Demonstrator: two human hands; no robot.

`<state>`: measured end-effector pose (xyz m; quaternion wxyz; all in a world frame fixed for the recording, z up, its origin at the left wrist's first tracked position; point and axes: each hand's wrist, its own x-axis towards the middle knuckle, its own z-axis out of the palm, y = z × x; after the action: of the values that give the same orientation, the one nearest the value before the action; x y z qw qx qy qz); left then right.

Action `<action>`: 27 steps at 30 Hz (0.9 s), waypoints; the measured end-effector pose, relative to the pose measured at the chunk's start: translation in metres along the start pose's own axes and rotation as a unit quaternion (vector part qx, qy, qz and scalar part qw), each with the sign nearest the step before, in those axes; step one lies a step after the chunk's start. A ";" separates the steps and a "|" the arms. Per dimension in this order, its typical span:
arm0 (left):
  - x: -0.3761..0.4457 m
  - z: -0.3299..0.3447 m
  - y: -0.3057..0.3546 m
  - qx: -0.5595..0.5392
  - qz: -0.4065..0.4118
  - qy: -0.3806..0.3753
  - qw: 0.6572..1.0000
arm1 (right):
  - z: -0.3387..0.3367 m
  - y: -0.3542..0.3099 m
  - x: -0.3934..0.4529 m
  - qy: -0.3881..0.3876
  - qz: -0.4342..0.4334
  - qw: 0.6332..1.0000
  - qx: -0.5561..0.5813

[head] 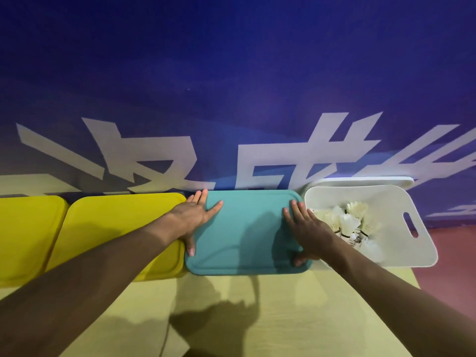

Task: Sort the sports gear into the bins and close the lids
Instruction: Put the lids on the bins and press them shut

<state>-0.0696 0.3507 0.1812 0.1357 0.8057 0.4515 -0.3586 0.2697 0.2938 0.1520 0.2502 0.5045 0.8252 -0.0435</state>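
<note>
We judge the teal lid [247, 233] to be light, stiff plastic with a smooth top, best pressed at its edges and corners. It lies flat on its bin, between the yellow lids [116, 228] and the open white bin [401, 202] with shuttlecocks [345, 220]. Our left hand [195, 215] rests spread on its left edge, our right hand [306, 230] spread on its right edge; each grip is flat and pinches nothing. The white lid [365, 180] stands behind its bin.

A pale yellow-green surface [257, 318] carries four bins in a row along its far edge; two yellow-lidded bins [28, 235] [121, 228] at left; a teal-lidded bin [244, 235] next; an open white bin [401, 202] holding shuttlecocks [347, 220] at right.
</note>
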 end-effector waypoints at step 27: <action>-0.034 0.004 0.066 -0.046 0.016 -0.031 0.998 | -0.012 -0.046 -0.021 -0.075 0.042 0.983 0.160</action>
<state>-0.0283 0.2905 0.1956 0.1916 0.7943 0.4503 -0.3600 0.2333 0.2585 0.1635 0.2295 0.5675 0.7645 -0.2023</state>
